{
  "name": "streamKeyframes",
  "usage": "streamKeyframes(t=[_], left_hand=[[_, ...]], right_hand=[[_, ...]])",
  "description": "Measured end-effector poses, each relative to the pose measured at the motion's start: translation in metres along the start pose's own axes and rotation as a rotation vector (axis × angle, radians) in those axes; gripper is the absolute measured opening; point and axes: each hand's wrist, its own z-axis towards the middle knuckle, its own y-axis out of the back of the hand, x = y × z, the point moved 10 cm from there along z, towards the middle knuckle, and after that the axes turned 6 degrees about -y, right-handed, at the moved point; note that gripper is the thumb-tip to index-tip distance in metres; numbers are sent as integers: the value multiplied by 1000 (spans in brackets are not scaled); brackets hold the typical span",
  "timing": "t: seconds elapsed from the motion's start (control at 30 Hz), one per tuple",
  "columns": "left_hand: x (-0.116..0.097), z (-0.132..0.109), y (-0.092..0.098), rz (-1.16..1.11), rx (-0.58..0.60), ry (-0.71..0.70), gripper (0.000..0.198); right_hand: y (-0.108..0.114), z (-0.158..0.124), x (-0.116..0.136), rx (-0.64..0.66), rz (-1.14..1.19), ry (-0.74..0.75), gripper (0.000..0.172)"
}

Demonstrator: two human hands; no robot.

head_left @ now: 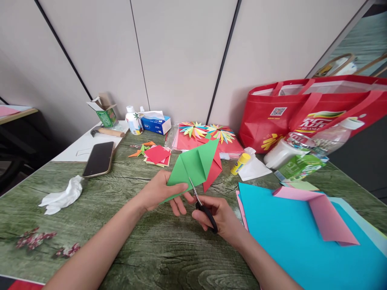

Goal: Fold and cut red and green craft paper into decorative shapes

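Observation:
My left hand pinches a creased sheet of green paper by its lower left edge, thumb on top. Black-handled scissors are gripped in my right hand. Their narrow blades reach up onto the green paper near my left thumb; whether they have cut into it there I cannot tell. Behind the green sheet's right side shows a folded piece of red paper. Beyond my left hand lies a small stack of red and pale paper squares, beside orange and green folded pieces.
Blue sheets with a folded pink strip lie at right. A glue stick, red bag and plastic bottle stand behind. At left are a phone, tissue and hammer; paper starbursts lie at the back.

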Motion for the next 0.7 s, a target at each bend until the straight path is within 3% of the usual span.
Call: streamKeyframes(t=[0.23, 0.37, 0.5, 0.7], left_hand=[[-2, 3, 3, 25, 28, -49, 34], [-9, 4, 14, 30, -27, -126, 33], [-3, 4, 21, 28, -73, -75, 32], [3, 5, 12, -6, -27, -41, 29]], right_hand=[[3, 0, -3, -23, 8, -4, 33], [4, 1, -7, -43, -4, -32, 33], [4, 1, -11, -48, -11, -52, 33], [-2, 2, -4, 27, 68, -36, 40]])
